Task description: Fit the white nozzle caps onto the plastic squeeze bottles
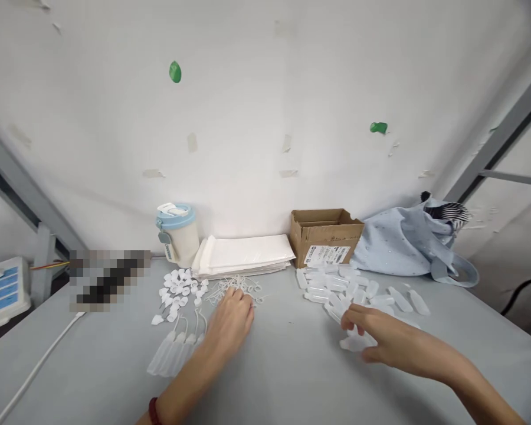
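My left hand (230, 319) rests at the near edge of a pile of thin white loops (221, 289), its fingers curled and their tips hidden. Over the near side of a heap of translucent plastic bottles (331, 282), my right hand (376, 333) has thumb and fingers apart around a single bottle (354, 341); contact is unclear. Small white caps (177, 286) lie scattered left of the loops. Beside my left forearm, several capped bottles with loops (170, 354) lie in a row.
Along the wall stand a lidded cup (183, 239), a stack of white sheets (248, 254), an open cardboard box (325, 239) and a light blue cloth bag (398, 242). A white cable (39, 366) crosses the left side of the grey table (292, 378).
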The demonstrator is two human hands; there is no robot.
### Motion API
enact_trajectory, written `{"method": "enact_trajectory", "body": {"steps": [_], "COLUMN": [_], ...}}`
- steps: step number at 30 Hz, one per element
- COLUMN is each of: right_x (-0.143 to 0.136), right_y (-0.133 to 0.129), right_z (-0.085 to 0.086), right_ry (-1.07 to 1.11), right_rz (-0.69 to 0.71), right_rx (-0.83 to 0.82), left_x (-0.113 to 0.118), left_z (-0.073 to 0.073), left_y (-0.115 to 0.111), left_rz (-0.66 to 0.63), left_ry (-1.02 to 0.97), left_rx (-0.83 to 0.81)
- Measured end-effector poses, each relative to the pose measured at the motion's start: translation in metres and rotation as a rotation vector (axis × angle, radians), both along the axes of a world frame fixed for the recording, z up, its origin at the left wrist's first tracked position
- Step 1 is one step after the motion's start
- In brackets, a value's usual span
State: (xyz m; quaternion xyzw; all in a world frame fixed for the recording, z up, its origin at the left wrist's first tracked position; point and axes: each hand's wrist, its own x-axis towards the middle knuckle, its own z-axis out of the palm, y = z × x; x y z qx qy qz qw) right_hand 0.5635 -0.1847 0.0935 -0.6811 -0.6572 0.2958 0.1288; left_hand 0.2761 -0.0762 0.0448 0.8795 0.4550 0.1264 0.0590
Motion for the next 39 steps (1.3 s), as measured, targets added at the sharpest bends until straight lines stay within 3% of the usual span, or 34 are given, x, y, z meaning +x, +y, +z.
{"method": "enact_trajectory", "body": {"steps": [7, 10, 12, 15, 22, 27, 30, 39], "right_x": [-0.014, -0.027, -0.04, -0.066, -0.116, -0.117, -0.109, -0.101], "right_y": [-0.008, -0.004, 0.003, 0.017, 0.032, 0.022, 0.021, 0.021], "right_z": [-0.019, -0.017, -0.012, -0.012, -0.057, -0.076, -0.08, -0.072], "right_ry": [-0.239, -0.247, -0.148, 0.085, 0.46, 0.532, 0.535, 0.517], "right_rz": [0.107, 0.185, 0.238, 0.208, 0.08, 0.004, 0.039, 0.126], "right_rx": [0.039, 0.114, 0.206, 0.359, 0.542, 0.593, 0.607, 0.603], "left_x": [-0.02, -0.023, -0.023, -0.022, -0.007, 0.0, 0.0, 0.004], "left_z": [0.001, 0.002, 0.003, 0.003, -0.003, -0.011, -0.013, -0.021], "left_y": [-0.003, -0.007, -0.009, -0.014, -0.025, -0.032, -0.033, -0.033], "left_rz": [-0.078, -0.129, -0.16, -0.19, -0.344, -0.405, -0.419, -0.517], "left_ry": [-0.235, -0.341, -0.4, -0.474, -0.66, -0.649, -0.631, -0.519], "left_rx": [0.126, 0.184, 0.225, 0.285, 0.513, 0.485, 0.455, 0.475]}}
